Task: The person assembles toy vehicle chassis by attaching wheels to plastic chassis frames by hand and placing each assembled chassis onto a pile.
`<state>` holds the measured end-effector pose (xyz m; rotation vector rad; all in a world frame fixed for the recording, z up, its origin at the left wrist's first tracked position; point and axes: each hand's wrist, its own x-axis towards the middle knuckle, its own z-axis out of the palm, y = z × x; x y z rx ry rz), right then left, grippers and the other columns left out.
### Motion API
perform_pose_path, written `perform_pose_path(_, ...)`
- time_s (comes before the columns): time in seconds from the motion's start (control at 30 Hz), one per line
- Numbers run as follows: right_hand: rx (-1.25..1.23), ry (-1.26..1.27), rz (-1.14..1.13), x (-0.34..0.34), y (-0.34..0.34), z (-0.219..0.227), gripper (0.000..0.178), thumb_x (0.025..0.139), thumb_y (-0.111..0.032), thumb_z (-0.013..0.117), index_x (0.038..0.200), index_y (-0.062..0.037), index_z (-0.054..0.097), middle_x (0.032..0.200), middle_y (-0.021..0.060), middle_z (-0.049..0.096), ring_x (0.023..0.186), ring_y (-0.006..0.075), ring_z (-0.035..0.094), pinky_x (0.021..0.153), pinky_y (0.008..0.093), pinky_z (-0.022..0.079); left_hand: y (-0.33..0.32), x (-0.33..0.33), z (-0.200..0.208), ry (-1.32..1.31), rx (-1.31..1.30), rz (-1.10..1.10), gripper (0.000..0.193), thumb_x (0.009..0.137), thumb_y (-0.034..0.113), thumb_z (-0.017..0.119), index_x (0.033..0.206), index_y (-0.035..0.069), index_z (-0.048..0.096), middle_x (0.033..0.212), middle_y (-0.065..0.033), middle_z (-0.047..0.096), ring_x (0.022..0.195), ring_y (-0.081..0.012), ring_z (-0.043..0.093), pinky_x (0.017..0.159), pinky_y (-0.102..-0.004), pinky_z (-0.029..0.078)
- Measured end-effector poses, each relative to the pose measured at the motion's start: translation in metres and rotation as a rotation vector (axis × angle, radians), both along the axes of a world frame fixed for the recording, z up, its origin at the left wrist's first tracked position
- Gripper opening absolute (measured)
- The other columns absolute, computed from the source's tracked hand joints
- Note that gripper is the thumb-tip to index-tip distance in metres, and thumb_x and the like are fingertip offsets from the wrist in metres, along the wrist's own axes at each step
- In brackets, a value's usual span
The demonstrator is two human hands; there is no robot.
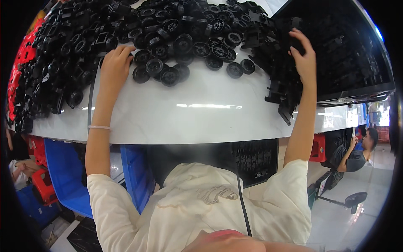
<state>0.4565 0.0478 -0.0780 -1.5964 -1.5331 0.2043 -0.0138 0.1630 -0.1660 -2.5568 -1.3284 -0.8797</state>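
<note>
My left hand point(116, 65) reaches into the near edge of a heap of black plastic parts. Its fingers are bent and close together, and whatever they may hold is lost against the black pieces. Beside it lie round black wheels point(169, 76), several of them loose on the white tabletop point(168, 117). Over on the right, my right hand point(305, 59) is above flat black plastic pieces point(277, 90), next to a black tray. Its thumb and index finger are spread apart, with nothing plainly held between them.
The large black tray point(357, 90) holds rows of black parts at right. Blocky black parts point(46, 80) and red parts point(26, 54) cover the far left. Below the table edge are blue bins point(67, 176) and a red stool point(317, 147). Another person point(357, 153) sits at right.
</note>
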Motion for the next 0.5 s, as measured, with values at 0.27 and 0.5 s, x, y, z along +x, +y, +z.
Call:
perform_pose_path(0.27,-0.251,-0.39,0.698,-0.179,-0.077,-0.05,0.038,0.079,-0.006,0.062,0.117,-0.0128,0.061,0.141,0.007,0.046,0.135,0.0278,0.038,0.106,0.0457,0.034,-0.069,0.013,0.035,-0.366,0.001,-0.119,0.018,0.083,-0.003,0.061,0.098,0.005,0.066,0.1,-0.0091,0.062,0.086,-0.0263,0.061,0.071,-0.0335,0.05)
perform_pose_path(0.5,-0.271,-0.261,0.891,-0.188,-0.048,-0.039,0.057,0.073,-0.022,0.074,0.126,-0.016,0.055,0.146,0.0067,0.039,0.137,0.0284,0.032,0.107,0.0588,0.026,-0.151,0.033,0.004,-0.189,-0.119,-0.298,0.022,0.072,0.002,0.07,0.093,0.002,0.063,0.095,-0.0085,0.061,0.082,-0.0271,0.06,0.07,-0.0349,0.05)
